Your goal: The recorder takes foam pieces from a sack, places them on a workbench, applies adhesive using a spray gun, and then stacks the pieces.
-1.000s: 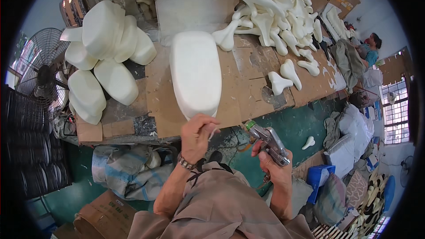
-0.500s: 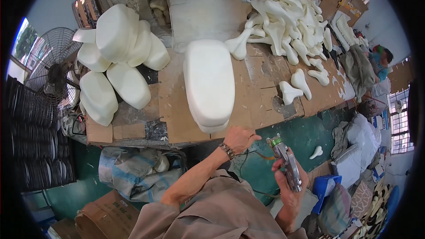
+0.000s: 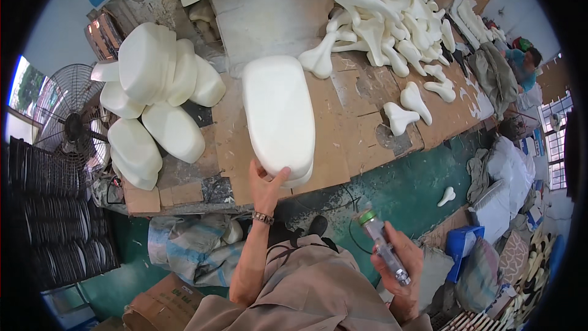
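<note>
Grasping the near end of the white block (image 3: 278,116) with my left hand (image 3: 267,185), thumb on top. Block lies on cardboard (image 3: 343,153) over the worktop (image 3: 217,191). I've got my right hand (image 3: 404,260) wrapped around a metallic gun-shaped tool (image 3: 383,242), off the near edge, apart from the block. Similar blocks (image 3: 173,133) sit left.

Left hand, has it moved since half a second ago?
Yes: judged against the table, the left hand has shifted left, and now touches the near end of the white block.
</note>
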